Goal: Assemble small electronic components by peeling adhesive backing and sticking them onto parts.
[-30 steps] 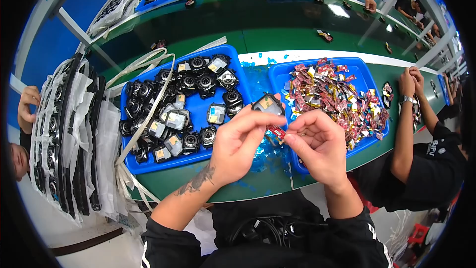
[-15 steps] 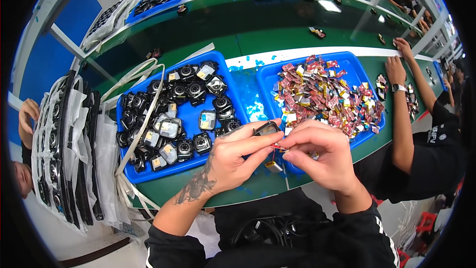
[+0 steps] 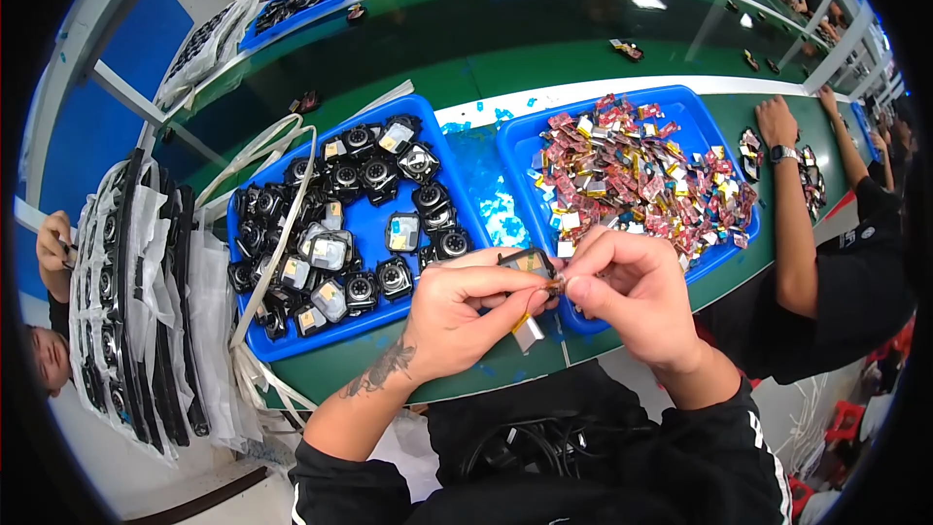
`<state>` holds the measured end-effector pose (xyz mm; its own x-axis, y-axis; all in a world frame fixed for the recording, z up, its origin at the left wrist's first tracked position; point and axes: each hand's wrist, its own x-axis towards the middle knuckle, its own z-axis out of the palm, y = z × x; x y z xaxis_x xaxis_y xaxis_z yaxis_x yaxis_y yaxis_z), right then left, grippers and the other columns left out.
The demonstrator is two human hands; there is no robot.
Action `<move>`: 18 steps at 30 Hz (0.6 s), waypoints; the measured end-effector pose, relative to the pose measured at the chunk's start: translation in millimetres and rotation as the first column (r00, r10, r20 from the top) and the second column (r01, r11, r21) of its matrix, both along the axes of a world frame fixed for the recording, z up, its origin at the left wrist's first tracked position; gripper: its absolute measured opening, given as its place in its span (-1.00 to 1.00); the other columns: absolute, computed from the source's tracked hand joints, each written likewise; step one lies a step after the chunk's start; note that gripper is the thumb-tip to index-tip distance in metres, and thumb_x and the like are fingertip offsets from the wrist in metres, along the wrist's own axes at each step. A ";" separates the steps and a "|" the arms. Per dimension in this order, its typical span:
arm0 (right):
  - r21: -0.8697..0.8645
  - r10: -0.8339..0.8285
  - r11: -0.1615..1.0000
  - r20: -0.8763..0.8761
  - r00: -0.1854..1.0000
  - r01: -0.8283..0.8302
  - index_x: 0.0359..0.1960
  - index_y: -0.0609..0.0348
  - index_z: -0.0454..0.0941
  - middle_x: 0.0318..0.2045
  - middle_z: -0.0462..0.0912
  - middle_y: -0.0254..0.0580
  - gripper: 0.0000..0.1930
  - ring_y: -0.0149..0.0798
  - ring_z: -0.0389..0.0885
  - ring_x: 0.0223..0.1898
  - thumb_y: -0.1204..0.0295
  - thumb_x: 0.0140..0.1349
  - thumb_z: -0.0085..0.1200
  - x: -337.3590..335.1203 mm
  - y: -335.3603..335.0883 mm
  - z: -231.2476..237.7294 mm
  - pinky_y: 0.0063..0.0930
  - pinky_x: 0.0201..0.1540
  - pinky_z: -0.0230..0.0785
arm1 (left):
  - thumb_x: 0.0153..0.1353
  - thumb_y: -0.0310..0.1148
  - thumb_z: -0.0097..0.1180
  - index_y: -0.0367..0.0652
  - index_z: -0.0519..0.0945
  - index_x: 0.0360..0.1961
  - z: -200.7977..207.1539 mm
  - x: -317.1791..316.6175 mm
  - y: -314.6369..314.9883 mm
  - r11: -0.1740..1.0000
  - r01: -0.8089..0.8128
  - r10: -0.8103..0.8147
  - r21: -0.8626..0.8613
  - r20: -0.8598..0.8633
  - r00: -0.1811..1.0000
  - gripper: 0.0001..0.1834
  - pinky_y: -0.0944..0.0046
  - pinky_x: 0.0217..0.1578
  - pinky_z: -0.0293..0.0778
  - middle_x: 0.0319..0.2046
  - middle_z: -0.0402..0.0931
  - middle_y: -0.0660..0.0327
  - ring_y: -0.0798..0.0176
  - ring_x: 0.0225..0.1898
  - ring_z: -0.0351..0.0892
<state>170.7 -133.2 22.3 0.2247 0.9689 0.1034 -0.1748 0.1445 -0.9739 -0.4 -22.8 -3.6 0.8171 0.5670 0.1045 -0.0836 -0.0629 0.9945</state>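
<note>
My left hand (image 3: 462,306) is closed around a black watch case (image 3: 527,261) with a dark window, held above the gap between two blue trays. A silver battery with a yellow edge (image 3: 528,332) dangles on thin wires below the left fingers. My right hand (image 3: 637,297) pinches with thumb and forefinger against a small part at the left fingertips; the fingers hide most of it. Left of my hands is a blue tray (image 3: 466,185) of black watch cases (image 3: 394,277). On the right, another blue tray (image 3: 724,141) holds a heap of red circuit boards with batteries (image 3: 622,170).
Stacked black trays with white sheets (image 3: 146,301) stand at the left, beside a loose cream strap (image 3: 272,277). Beyond the trays runs a green conveyor (image 3: 418,49) carrying scattered parts. A co-worker's arm (image 3: 792,224) rests at the right; black cables (image 3: 525,452) lie near my lap.
The hanging battery has swung slightly left and shows more fully. My right fingers have shifted a little at the small part. Across the conveyor, a co-worker's hand now reaches into a tray.
</note>
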 end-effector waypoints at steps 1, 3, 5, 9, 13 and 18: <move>-0.042 0.003 0.999 -0.082 0.997 -0.007 -0.27 0.37 0.58 -0.34 0.63 -0.19 -0.91 -0.45 0.62 -0.29 0.60 0.22 0.18 1.0 0.2 -3.4 -0.60 -0.27 0.52 | 0.15 -0.70 0.18 -0.42 0.68 -0.24 0.1 2.1 -0.4 0.997 -0.030 0.031 0.072 -0.018 0.999 -0.85 0.39 -0.24 0.61 -0.20 0.63 -0.01 0.28 -0.24 0.67; -0.085 -0.033 0.996 -0.151 0.988 0.020 -0.22 0.36 0.57 -0.34 0.64 -0.20 -0.88 -0.47 0.63 -0.27 0.62 0.22 0.17 -0.5 0.8 -10.2 -0.68 -0.28 0.48 | 0.16 -0.68 0.18 -0.42 0.68 -0.26 3.3 2.8 -1.3 0.992 -0.067 0.076 0.108 -0.080 0.994 -0.87 0.42 -0.24 0.61 -0.17 0.61 0.01 0.30 -0.25 0.67; -0.072 -0.074 0.995 -0.036 0.997 0.072 -0.22 0.36 0.57 -0.35 0.64 -0.22 -0.87 -0.49 0.62 -0.28 0.64 0.20 0.18 -7.0 2.8 -4.2 -0.70 -0.29 0.46 | 0.17 -0.64 0.19 -0.37 0.68 -0.20 -1.7 1.9 -0.3 0.993 -0.077 0.081 0.090 -0.039 0.996 -0.84 0.44 -0.28 0.60 -0.18 0.61 0.04 0.34 -0.26 0.67; 0.109 -0.230 0.973 0.363 0.903 0.204 -0.18 0.34 0.52 -0.32 0.62 -0.24 -0.79 -0.55 0.58 -0.31 0.68 0.14 0.21 -12.8 2.6 -9.6 -0.74 -0.34 0.40 | 0.20 -0.62 0.14 -0.29 0.59 0.04 2.3 4.1 -1.3 0.999 -0.047 0.048 -0.013 0.065 0.997 -0.65 0.38 -0.12 0.63 -0.02 0.53 0.02 0.29 -0.06 0.62; 0.019 -0.192 0.981 0.231 0.954 0.193 -0.11 0.28 0.42 -0.38 0.59 -0.31 -0.68 -0.63 0.49 -0.44 0.70 0.12 0.22 -11.7 6.9 -12.2 -0.77 -0.44 0.30 | 0.22 -0.79 -0.07 -0.44 0.39 0.21 5.6 2.2 -0.2 0.989 0.048 -0.036 -0.142 0.085 0.996 -0.51 0.38 0.01 0.50 0.24 0.33 -0.01 0.29 0.10 0.50; 0.012 -0.210 0.976 0.307 0.928 0.217 -0.14 0.24 0.40 -0.40 0.60 -0.35 -0.68 -0.70 0.39 -0.51 0.68 0.11 0.23 -10.3 7.4 -12.3 -0.79 -0.48 0.19 | 0.23 -0.79 -0.08 -0.42 0.41 0.20 -0.9 3.4 -1.4 0.993 0.033 -0.021 -0.112 0.107 0.994 -0.53 0.37 0.02 0.50 0.24 0.35 -0.01 0.28 0.11 0.49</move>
